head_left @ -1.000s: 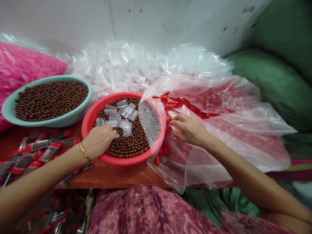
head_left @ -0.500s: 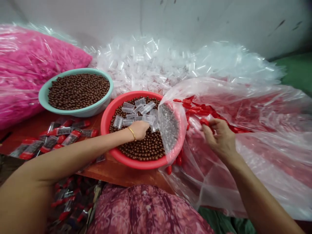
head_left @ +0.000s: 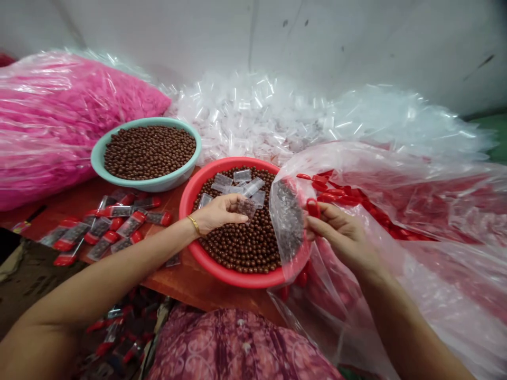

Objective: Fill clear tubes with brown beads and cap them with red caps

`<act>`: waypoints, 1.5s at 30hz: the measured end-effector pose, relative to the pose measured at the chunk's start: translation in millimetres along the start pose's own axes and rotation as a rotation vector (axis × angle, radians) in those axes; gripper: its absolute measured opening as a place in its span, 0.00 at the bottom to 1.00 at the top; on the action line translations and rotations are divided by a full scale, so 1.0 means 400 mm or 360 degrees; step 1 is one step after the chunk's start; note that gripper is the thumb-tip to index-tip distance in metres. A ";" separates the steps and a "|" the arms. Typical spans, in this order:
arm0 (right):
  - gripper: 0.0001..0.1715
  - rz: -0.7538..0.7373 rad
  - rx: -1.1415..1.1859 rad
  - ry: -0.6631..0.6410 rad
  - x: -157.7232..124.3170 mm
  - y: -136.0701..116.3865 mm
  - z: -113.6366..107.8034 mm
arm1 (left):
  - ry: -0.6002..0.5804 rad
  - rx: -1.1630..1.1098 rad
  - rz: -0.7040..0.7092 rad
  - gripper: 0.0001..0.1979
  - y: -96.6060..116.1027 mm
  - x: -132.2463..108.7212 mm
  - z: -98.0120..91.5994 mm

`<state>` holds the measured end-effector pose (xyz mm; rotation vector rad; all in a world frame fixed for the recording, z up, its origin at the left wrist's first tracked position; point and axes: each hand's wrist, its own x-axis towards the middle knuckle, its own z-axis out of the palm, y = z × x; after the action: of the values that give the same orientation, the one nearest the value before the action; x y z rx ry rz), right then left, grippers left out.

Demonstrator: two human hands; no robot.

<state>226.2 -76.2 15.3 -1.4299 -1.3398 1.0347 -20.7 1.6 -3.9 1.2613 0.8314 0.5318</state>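
My left hand [head_left: 219, 214], with a gold bangle at the wrist, grips a small clear plastic container [head_left: 247, 209] over the red basin [head_left: 185, 203]. Small round brown balls [head_left: 241, 253] fill that basin, and several more clear containers [head_left: 237, 182] lie on top of them. At the basin's right rim, my right hand [head_left: 336, 229] pinches a red plastic cap [head_left: 312, 207] between thumb and fingers. Beside it, more red caps [head_left: 340, 195] spill from the mouth of a clear plastic bag [head_left: 396, 163], whose edge drapes over the basin.
A pale green basin [head_left: 158, 184] of brown balls stands at the left. Filled, red-capped containers [head_left: 106, 240] lie on the reddish table [head_left: 190, 285], others below its edge. A bag of pink pieces [head_left: 71, 121] and a heap of clear containers [head_left: 257, 119] line the wall.
My left hand has lifted out of the balls with a clear container. My right hand has moved left from the bag's mouth to the basin rim, carrying a red cap.
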 end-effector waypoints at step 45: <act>0.27 -0.0884 -0.0776 -0.0213 0.096 -0.020 0.204 | 0.0194 0.1648 0.0318 0.10 0.004 -0.041 0.057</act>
<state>147.9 -32.7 2.3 -1.2123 -2.0369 0.4563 -12.6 -24.1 3.5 2.2906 1.1432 0.3246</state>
